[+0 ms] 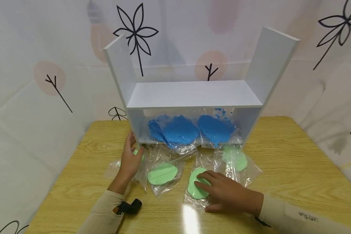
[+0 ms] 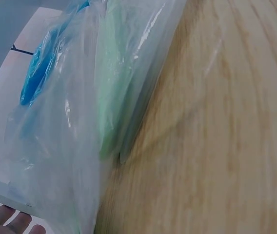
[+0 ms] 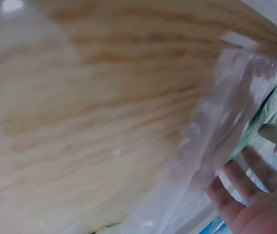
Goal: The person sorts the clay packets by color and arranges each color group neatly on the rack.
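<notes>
In the head view my left hand (image 1: pixel 130 161) is at the lower left side of a white shelf unit (image 1: pixel 193 94), thumb toward the front and fingers by the outer side panel. A clear bag of light green putty-like stuff (image 1: pixel 138 155) lies partly hidden behind it. My right hand (image 1: pixel 226 191) lies over another clear bag with a flat green blob (image 1: pixel 196 190), its fingers spread and touching the top. The right wrist view shows these fingers (image 3: pixel 267 183) beside the bag's crinkled plastic (image 3: pixel 221 112). Neither hand plainly grips anything.
Bags of blue putty-like stuff (image 1: pixel 181 130) lie in the unit's lower compartment, overhanging its front. More green bags rest on the wooden table (image 1: pixel 76 182), one in the middle (image 1: pixel 162 174) and one at right (image 1: pixel 235 159). A patterned cloth (image 1: pixel 175 39) hangs behind.
</notes>
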`<state>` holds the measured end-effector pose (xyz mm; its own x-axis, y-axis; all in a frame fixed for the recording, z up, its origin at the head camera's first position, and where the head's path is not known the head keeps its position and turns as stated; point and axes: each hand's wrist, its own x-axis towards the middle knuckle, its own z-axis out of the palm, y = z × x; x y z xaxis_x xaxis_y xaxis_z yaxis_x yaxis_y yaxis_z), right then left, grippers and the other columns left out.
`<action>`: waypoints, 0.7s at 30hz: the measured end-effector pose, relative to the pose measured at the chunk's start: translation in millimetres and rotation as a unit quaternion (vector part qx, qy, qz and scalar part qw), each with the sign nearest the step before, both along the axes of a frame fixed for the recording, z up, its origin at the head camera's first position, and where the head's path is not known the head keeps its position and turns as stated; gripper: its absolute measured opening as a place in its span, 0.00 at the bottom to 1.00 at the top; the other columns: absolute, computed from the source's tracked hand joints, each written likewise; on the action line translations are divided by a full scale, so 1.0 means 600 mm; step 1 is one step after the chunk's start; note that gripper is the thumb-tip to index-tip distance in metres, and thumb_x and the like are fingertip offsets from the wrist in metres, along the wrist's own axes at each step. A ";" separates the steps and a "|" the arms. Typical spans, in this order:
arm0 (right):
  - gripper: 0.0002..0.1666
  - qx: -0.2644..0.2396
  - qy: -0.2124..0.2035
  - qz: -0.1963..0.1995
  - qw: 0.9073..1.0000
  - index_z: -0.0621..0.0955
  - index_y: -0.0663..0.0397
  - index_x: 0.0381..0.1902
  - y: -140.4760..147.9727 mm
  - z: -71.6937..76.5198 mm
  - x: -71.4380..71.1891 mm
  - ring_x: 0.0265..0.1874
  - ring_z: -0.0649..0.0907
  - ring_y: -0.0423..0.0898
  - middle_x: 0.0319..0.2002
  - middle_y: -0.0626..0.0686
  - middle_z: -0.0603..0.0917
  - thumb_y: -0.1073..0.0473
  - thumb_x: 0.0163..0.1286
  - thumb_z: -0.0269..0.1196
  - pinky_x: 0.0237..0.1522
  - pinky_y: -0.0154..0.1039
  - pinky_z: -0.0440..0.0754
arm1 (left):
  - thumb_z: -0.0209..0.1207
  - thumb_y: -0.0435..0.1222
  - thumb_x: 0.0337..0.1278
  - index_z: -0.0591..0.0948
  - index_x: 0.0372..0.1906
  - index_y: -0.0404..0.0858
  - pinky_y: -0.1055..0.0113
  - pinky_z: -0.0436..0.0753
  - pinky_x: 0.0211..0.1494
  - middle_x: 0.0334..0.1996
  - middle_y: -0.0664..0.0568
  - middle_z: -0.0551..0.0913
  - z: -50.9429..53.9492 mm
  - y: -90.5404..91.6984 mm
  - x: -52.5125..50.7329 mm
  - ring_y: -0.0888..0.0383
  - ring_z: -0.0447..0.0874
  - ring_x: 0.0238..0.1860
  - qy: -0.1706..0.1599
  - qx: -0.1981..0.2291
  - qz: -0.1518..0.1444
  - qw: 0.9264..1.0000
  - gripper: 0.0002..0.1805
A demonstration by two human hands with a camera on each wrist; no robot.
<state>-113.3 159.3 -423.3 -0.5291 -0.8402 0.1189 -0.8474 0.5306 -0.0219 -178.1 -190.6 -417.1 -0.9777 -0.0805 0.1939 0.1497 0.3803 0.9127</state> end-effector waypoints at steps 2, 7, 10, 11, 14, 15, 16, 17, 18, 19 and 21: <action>0.46 -0.006 -0.008 -0.005 1.000 0.74 0.45 0.70 0.000 -0.002 0.001 0.67 0.73 0.56 0.69 0.55 0.71 0.27 0.61 0.63 0.60 0.56 0.80 | 0.51 0.35 0.74 0.41 0.82 0.51 0.44 0.57 0.80 0.79 0.45 0.52 -0.001 -0.001 0.000 0.46 0.52 0.79 0.000 -0.002 0.001 1.000 0.42; 0.43 -0.018 -0.022 -0.014 1.000 0.74 0.41 0.70 0.002 -0.005 0.003 0.72 0.67 0.64 0.75 0.59 0.65 0.28 0.62 0.64 0.62 0.62 0.78 | 0.50 0.35 0.74 0.41 0.81 0.51 0.44 0.57 0.79 0.79 0.45 0.52 -0.002 -0.002 0.000 0.46 0.53 0.79 0.001 -0.005 0.001 1.000 0.42; 0.41 -0.019 -0.015 -0.011 1.000 0.74 0.42 0.69 0.003 -0.006 0.005 0.71 0.69 0.63 0.73 0.59 0.68 0.30 0.64 0.63 0.60 0.61 0.79 | 0.50 0.35 0.74 0.41 0.81 0.51 0.44 0.57 0.80 0.79 0.45 0.52 -0.003 -0.003 0.000 0.46 0.52 0.79 0.001 -0.005 0.000 1.000 0.41; 0.40 -0.019 -0.009 -0.009 1.000 0.75 0.42 0.69 0.003 -0.007 0.005 0.70 0.70 0.63 0.72 0.58 0.70 0.30 0.64 0.63 0.59 0.60 0.80 | 0.50 0.35 0.74 0.41 0.81 0.51 0.44 0.57 0.80 0.79 0.45 0.52 -0.003 -0.003 0.000 0.45 0.52 0.79 0.001 -0.005 0.000 1.000 0.41; 0.38 -0.014 0.018 -0.003 1.000 0.75 0.42 0.67 0.001 -0.008 0.007 0.68 0.74 0.61 0.70 0.57 0.73 0.33 0.65 0.64 0.57 0.58 0.82 | 0.51 0.35 0.74 0.42 0.81 0.51 0.44 0.57 0.80 0.79 0.45 0.52 -0.002 -0.002 0.000 0.46 0.52 0.79 0.000 -0.004 0.000 1.000 0.42; 0.37 -0.013 0.028 0.000 1.000 0.75 0.42 0.67 0.000 -0.008 0.007 0.67 0.75 0.61 0.69 0.57 0.74 0.34 0.66 0.64 0.57 0.57 0.82 | 0.51 0.35 0.74 0.41 0.81 0.51 0.44 0.57 0.80 0.79 0.45 0.52 -0.002 -0.002 0.000 0.46 0.52 0.79 0.000 -0.004 0.000 1.000 0.42; 0.37 -0.011 0.038 0.003 0.999 0.76 0.43 0.67 -0.001 -0.009 0.007 0.66 0.76 0.60 0.68 0.56 0.76 0.34 0.65 0.65 0.56 0.56 0.83 | 0.51 0.35 0.74 0.41 0.81 0.51 0.44 0.57 0.80 0.80 0.45 0.51 -0.002 -0.002 0.000 0.46 0.52 0.79 0.000 -0.004 0.000 1.000 0.42; 0.37 -0.009 0.049 0.006 0.999 0.76 0.43 0.67 -0.002 -0.009 0.008 0.65 0.77 0.59 0.66 0.56 0.77 0.35 0.65 0.65 0.56 0.56 0.83 | 0.51 0.35 0.74 0.41 0.82 0.51 0.44 0.57 0.80 0.80 0.45 0.51 -0.001 -0.001 0.000 0.46 0.52 0.79 -0.001 -0.004 0.000 1.000 0.42; 0.37 -0.005 0.058 0.009 0.998 0.75 0.43 0.67 -0.003 -0.009 0.008 0.64 0.77 0.58 0.65 0.55 0.77 0.35 0.65 0.65 0.55 0.55 0.84 | 0.51 0.35 0.74 0.41 0.82 0.51 0.44 0.57 0.80 0.80 0.45 0.51 -0.001 -0.001 0.000 0.46 0.52 0.79 -0.001 -0.004 0.001 1.000 0.42; 0.37 -0.003 0.066 0.011 0.998 0.75 0.43 0.67 -0.003 -0.010 0.009 0.63 0.78 0.58 0.65 0.55 0.78 0.35 0.65 0.66 0.55 0.54 0.84 | 0.51 0.35 0.74 0.41 0.82 0.50 0.45 0.57 0.80 0.80 0.45 0.51 -0.001 -0.001 0.000 0.46 0.52 0.79 -0.002 -0.004 0.001 1.000 0.42; 0.37 0.006 0.084 0.016 0.996 0.76 0.43 0.66 -0.005 -0.010 0.011 0.62 0.79 0.57 0.63 0.54 0.79 0.36 0.64 0.67 0.53 0.53 0.85 | 0.51 0.35 0.74 0.41 0.82 0.50 0.45 0.57 0.80 0.80 0.45 0.51 0.000 0.000 0.001 0.46 0.52 0.79 -0.002 -0.005 0.001 1.000 0.42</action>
<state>-106.7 156.5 -429.2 -0.4762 -0.8577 0.1937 -0.8547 0.5033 0.1274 -177.7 -190.9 -416.9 -0.9783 -0.0799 0.1911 0.1457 0.3902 0.9091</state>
